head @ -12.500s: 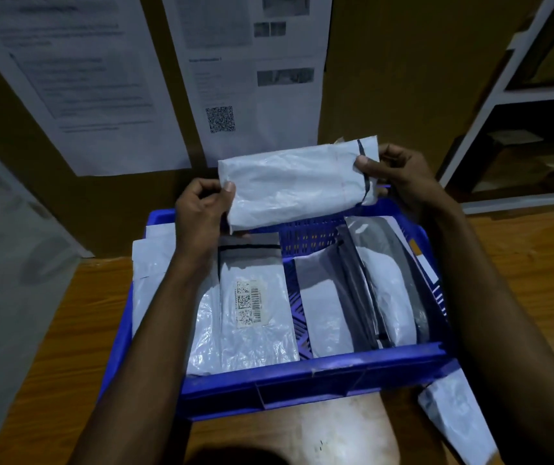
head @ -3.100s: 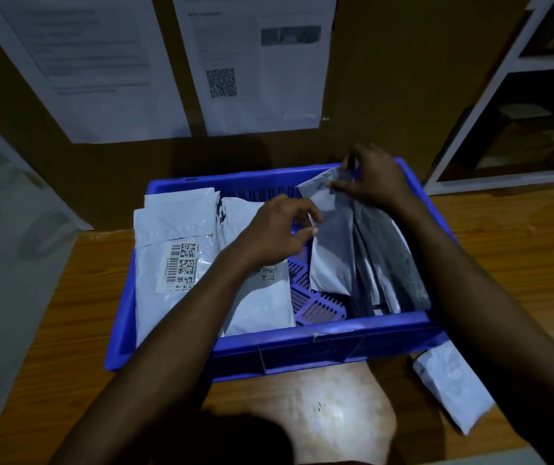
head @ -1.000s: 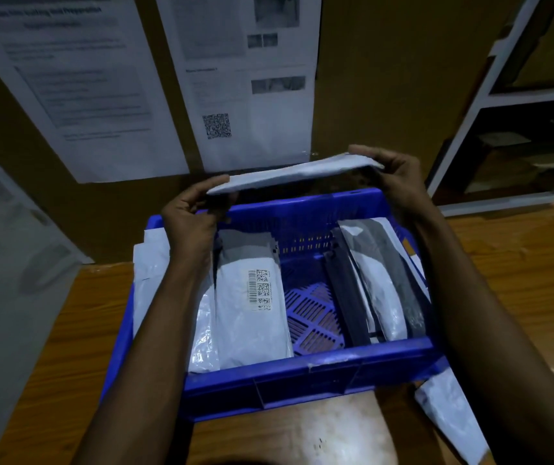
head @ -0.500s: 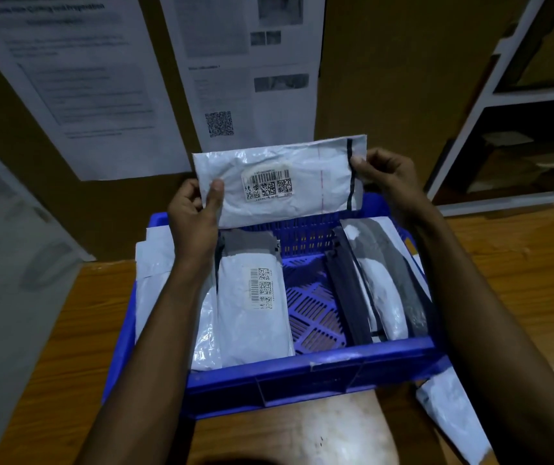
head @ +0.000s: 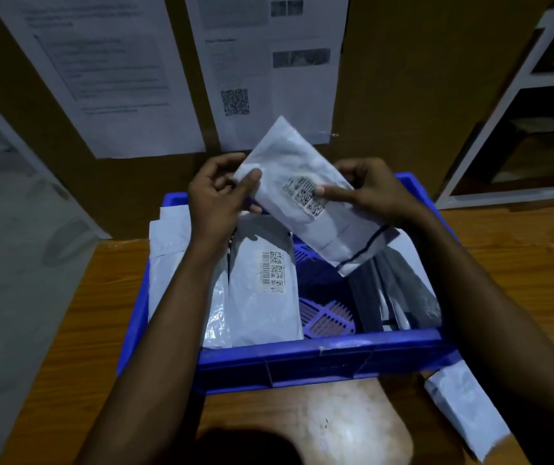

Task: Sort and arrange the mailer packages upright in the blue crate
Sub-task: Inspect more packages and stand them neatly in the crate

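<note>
Head camera view, looking down: both hands hold one white mailer (head: 306, 193) tilted above the far side of a blue crate (head: 319, 360) on a wooden table (head: 108, 297). The left hand (head: 217, 199) pinches its upper left edge; the right hand (head: 369, 193) grips its right edge, thumb pressed beside the barcode label (head: 304, 194). More white mailers (head: 262, 297) lean at the crate's left, grey ones (head: 399, 297) at its right.

left hand (head: 217, 199): raised, fingers pinched | right hand (head: 368, 191): raised, index finger extended
</note>
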Demonstrator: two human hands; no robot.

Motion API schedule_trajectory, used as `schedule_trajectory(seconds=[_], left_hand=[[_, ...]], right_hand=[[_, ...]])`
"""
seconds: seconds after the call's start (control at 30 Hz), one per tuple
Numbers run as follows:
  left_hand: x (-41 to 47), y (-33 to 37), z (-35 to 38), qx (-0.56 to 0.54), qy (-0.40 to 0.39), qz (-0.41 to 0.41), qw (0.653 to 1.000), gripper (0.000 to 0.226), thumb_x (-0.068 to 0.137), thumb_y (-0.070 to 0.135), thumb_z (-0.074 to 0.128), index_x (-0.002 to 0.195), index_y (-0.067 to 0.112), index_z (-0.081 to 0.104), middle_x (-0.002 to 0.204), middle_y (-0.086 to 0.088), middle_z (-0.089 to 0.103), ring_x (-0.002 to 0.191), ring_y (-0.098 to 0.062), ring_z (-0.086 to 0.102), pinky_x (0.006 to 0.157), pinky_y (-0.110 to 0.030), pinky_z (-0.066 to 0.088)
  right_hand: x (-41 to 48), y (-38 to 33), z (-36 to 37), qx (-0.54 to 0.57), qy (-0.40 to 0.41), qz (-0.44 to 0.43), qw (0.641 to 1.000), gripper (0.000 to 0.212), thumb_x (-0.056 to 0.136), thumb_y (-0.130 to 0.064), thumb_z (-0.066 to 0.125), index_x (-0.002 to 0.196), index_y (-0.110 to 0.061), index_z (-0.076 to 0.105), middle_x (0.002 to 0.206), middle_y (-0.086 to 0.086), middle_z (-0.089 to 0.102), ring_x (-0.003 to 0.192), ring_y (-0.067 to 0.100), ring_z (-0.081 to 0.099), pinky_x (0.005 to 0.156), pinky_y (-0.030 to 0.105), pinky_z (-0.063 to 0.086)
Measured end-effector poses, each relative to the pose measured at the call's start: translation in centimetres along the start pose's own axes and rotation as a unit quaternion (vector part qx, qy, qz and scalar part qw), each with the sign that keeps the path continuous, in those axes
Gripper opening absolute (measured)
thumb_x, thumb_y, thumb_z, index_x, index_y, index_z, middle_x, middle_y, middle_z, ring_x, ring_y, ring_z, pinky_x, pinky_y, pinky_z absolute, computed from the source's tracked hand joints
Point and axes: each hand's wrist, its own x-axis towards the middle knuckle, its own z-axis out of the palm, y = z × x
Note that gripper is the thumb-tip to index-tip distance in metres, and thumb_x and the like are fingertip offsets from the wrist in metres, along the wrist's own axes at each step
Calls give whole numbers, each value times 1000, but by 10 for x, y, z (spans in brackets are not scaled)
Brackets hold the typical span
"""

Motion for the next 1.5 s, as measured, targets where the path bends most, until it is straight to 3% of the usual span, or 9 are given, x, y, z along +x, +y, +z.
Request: schedule_trajectory(seconds=[0.13, 0.33, 0.47, 0.6, 0.8, 1.03, 1.23, 1.33, 1.5], left_hand=[[5, -1, -6, -79, 62, -24, 995, 35, 86, -6, 74, 118, -4, 61, 97, -18, 73, 73, -27, 72, 62, -33, 60], [11, 1, -17, -86, 110, -1, 990, 27, 89, -10, 68, 114, -6, 58, 97, -21, 74, 71, -30, 72, 63, -38, 61], [7, 13, -37, 111, 113, 73, 985, 21, 91, 1, 70, 111, 4, 63, 100, -13, 73, 85, -24, 73, 75, -43, 63], [-15, 25, -55, 355, -13, 77, 932, 20, 88, 13, 77, 105, 21, 69, 99, 9, 70, 95, -9, 67, 81, -36, 61], [-74, 12, -66, 542, -38, 58, 838, 33, 91, 41, 69, 122, 33, 62, 125, 7, 63, 126, -18, 47, 102, -41, 28], [-93, -13, -76, 548, -98, 62, 828, 55, 82, 47, 73, 132, 29, 60, 148, 0, 52, 141, -23, 41, 113, -63, 29], [-100, -18, -73, 548, -87, 73, 829, 49, 86, 49, 62, 131, 28, 61, 154, 0, 47, 150, -22, 32, 122, -63, 11], [-107, -8, -64, 566, -90, 82, 816, 49, 89, 49, 58, 134, 29, 58, 155, 0, 46, 152, -21, 28, 122, -63, 6], [-115, 0, -53, 623, -96, 40, 775, 62, 90, 43, 69, 147, 35, 44, 165, 3, 30, 156, -19, 14, 120, -68, 3]], right_hand=[[-1, -6, -7, 139, -49, 77, 986, 22, 96, -16, 71, 114, -5, 67, 93, 8, 79, 76, 15, 72, 65, 27, 57], [1, -4, 4, 202, -106, 158, 961, 18, 91, -13, 75, 107, -14, 66, 88, 20, 57, 67, 22, 49, 51, 24, 46], [-1, -6, 35, 205, -182, 255, 927, 1, 98, -6, 63, 98, -7, 63, 83, 7, 73, 65, 15, 68, 58, 26, 61], [-1, -3, 73, 199, -238, 316, 897, 15, 102, -13, 61, 107, -1, 68, 97, 16, 78, 73, 26, 75, 68, 34, 65], [-5, 2, 83, 10, -230, 265, 936, 37, 96, -39, 71, 104, -3, 67, 82, 16, 72, 55, 24, 67, 53, 30, 57], [-11, -5, 98, 6, -214, 246, 945, 41, 90, -32, 80, 111, -3, 61, 73, 18, 71, 51, 24, 63, 49, 32, 58], [-15, -10, 104, -93, -146, 240, 955, 115, 78, -58, 81, 157, -20, 6, 81, 8, 75, 50, 28, 70, 42, 32, 53], [-14, -10, 99, -221, -119, 190, 949, 123, 82, -72, 66, 162, -17, -9, 72, -5, 66, 59, 23, 72, 50, 32, 55], [-9, 4, 93, -372, 34, -44, 927, 87, 91, -70, 58, 157, -23, 29, 77, -10, 56, 82, 24, 67, 67, 40, 56]])
